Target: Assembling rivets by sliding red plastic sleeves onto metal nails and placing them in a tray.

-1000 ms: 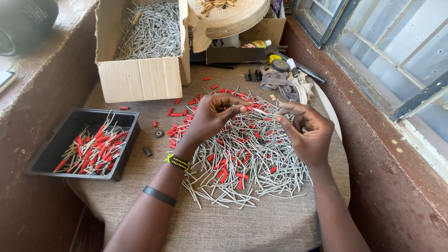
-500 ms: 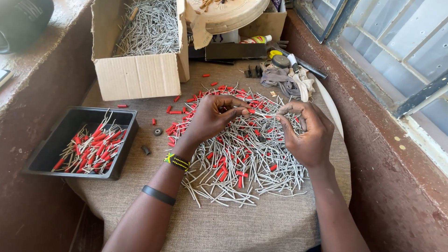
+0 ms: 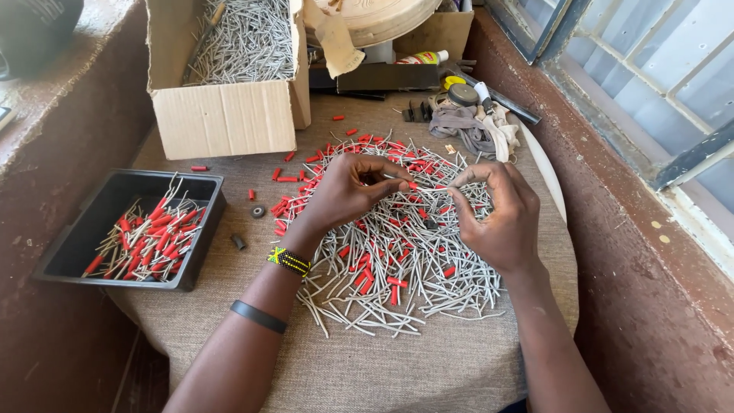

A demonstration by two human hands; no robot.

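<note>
A heap of grey metal pins and short red sleeves (image 3: 397, 268) lies on a round table covered in sackcloth (image 3: 397, 367). My left hand (image 3: 344, 191) and my right hand (image 3: 501, 214) are raised just over the heap, fingertips meeting. Between them they pinch one grey pin with a red sleeve (image 3: 417, 184) on it. A beaded band and a black band circle my left wrist.
A black tray (image 3: 84, 245) at the left holds pins with red sleeves fitted. A cardboard box (image 3: 225, 118) of grey pins stands behind it. Small black rings (image 3: 258, 212) lie on the cloth. Rags, a bottle and tools sit at the back right, by a window wall.
Both hands have lifted off the heap and come together. The camera has tilted slightly, so the table sits lower in view.
</note>
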